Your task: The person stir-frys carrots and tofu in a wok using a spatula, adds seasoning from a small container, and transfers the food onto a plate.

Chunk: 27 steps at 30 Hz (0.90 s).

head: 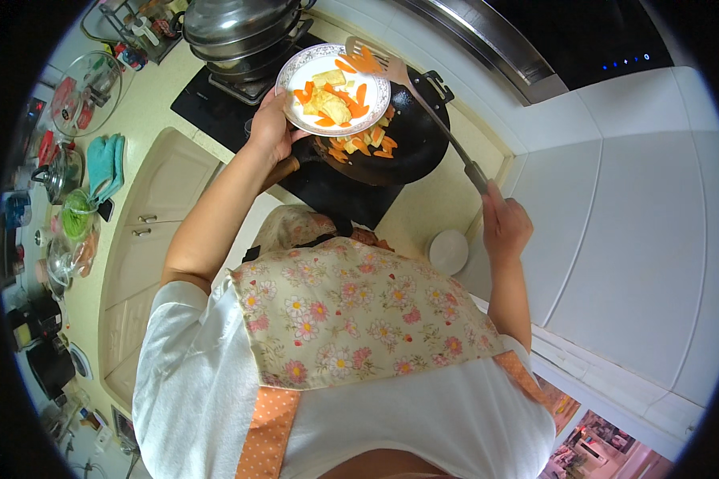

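My left hand grips the rim of a white plate with a patterned border, held above the near-left part of a black wok. Carrot slices and pale yellow pieces, perhaps egg or tofu, lie on the plate. My right hand is closed around the handle of a slotted metal spatula. Its head, over the plate's right edge, carries carrot slices. More carrot and yellow pieces are in the wok, partly hidden by the plate.
A lidded metal steamer pot stands on the black cooktop, left of the wok. A white bowl is on the counter near my right forearm. Turquoise gloves or cloths, a glass lid and bagged greens crowd the left counter. A range hood overhangs the right.
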Motion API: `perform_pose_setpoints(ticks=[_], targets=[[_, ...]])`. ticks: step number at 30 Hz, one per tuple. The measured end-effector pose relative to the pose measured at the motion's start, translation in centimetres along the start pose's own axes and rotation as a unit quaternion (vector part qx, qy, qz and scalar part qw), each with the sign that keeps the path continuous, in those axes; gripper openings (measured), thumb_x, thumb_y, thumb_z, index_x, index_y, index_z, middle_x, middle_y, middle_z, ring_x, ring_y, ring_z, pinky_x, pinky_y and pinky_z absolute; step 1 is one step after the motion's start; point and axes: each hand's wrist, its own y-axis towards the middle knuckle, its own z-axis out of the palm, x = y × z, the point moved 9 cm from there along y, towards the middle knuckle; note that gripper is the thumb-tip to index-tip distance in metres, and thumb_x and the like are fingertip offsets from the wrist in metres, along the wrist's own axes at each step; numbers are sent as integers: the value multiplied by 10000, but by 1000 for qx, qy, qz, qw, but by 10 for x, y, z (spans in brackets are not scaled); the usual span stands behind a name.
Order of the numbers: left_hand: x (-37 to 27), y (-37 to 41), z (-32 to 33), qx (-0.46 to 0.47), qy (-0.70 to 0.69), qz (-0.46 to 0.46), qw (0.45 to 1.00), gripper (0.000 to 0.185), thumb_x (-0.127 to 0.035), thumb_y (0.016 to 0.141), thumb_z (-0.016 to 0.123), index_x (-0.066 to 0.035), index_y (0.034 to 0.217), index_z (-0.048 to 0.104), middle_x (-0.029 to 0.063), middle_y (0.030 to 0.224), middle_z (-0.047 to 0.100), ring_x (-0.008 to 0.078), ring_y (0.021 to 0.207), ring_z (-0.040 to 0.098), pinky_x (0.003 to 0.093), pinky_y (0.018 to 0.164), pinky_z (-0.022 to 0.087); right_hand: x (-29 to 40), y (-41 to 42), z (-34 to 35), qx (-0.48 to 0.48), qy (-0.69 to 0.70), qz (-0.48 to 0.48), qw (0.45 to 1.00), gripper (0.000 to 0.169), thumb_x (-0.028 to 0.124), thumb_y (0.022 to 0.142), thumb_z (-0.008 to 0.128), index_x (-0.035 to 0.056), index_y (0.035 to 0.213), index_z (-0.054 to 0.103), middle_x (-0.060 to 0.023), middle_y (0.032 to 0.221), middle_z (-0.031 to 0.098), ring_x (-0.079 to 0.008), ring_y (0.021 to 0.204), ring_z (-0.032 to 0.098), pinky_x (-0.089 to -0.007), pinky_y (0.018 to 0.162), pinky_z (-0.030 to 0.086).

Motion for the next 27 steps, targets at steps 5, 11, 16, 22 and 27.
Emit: perform_pose_setpoints(ticks=[5, 11, 16, 22, 27], targets=[[-1, -3, 0, -3, -10, -3, 1000, 361, -300, 1042, 269, -154, 1349, 391, 89, 1217, 594, 206, 1001, 660, 366, 721, 607, 7, 6, -5, -3, -28, -34, 999, 295, 155, 753, 780, 157, 1043, 725, -37, 537, 421, -207, 466, 437, -340, 432, 347], [-1, -8, 0, -13, 8, -13, 1000, 364, -309, 1042, 272, -154, 1347, 395, 87, 1198, 604, 201, 988, 664, 346, 707, 608, 11, 9, -11, -11, -8, -51, 999, 280, 162, 758, 775, 156, 1033, 726, -42, 530, 420, -223, 451, 429, -347, 420, 339], [-1, -7, -1, -6, 2, -9, 1000, 360, -308, 1042, 276, -157, 1346, 398, 80, 1195, 607, 201, 988, 662, 332, 686, 605, 10, 9, -11, 15, -38, -34, 999, 239, 119, 802, 733, 111, 1041, 723, -61, 549, 417, -208, 476, 431, -337, 436, 346], [1, -6, -5, -15, -17, -18, 1000, 367, -280, 1035, 306, -194, 1381, 391, 56, 1247, 582, 206, 1053, 631, 393, 759, 583, -5, 10, -12, 15, -18, 9, 1000, 203, 137, 839, 702, 119, 1041, 721, -74, 566, 463, -220, 501, 463, -329, 474, 386], [0, -9, -12, -29, -20, -6, 999, 358, -306, 1041, 288, -167, 1344, 417, 64, 1209, 605, 179, 1029, 644, 331, 725, 589, -13, 8, -4, 62, -10, 40, 997, 190, 157, 860, 686, 111, 1041, 725, -67, 593, 513, -197, 522, 491, -300, 504, 411]])
